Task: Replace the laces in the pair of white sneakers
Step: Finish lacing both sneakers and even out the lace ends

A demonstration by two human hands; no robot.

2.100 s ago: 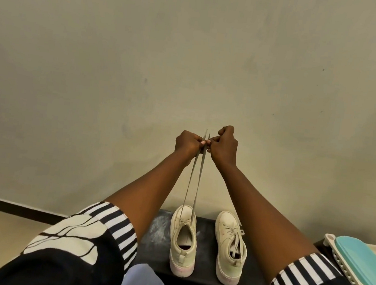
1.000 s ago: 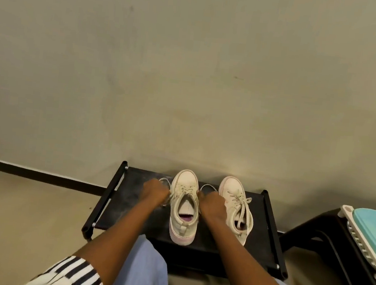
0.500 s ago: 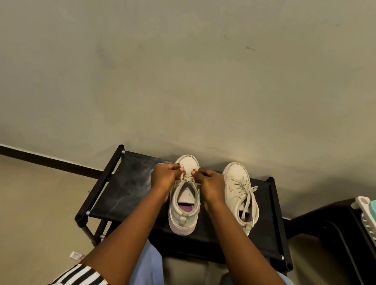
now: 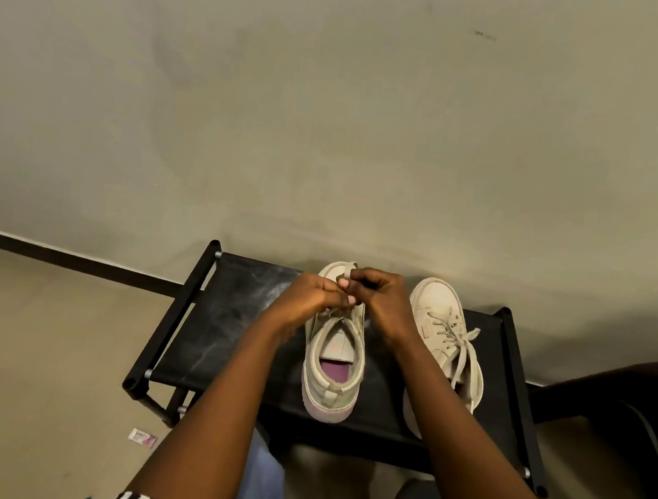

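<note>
The left sneaker (image 4: 333,356) stands on a low black rack (image 4: 229,320) with its toe to the wall (image 4: 335,106). Its upper is smooth and off-white, the sole is thick with a pale pink edge, the insole is purple, and there is a pull tab at the heel. The right sneaker (image 4: 443,328) stands just beside it on the same rack. It is the same make and is fully laced, with flat loose ends lying over its collar.

Both hands are over the forefoot of the left sneaker. The left hand (image 4: 309,298) and the right hand (image 4: 383,296) touch each other, fingers curled, each pinching the flat cream lace (image 4: 331,312). They hide the eyelet rows and most of the toe cap, and the right forearm crosses the heel of the right sneaker.

The rack has round black tubes with metal joints and a scuffed dark fabric top. The wall is matt and plain. A small printed wrapper (image 4: 142,437) lies on the beige floor (image 4: 42,339), and a dark stand (image 4: 609,404) is at the right
</note>
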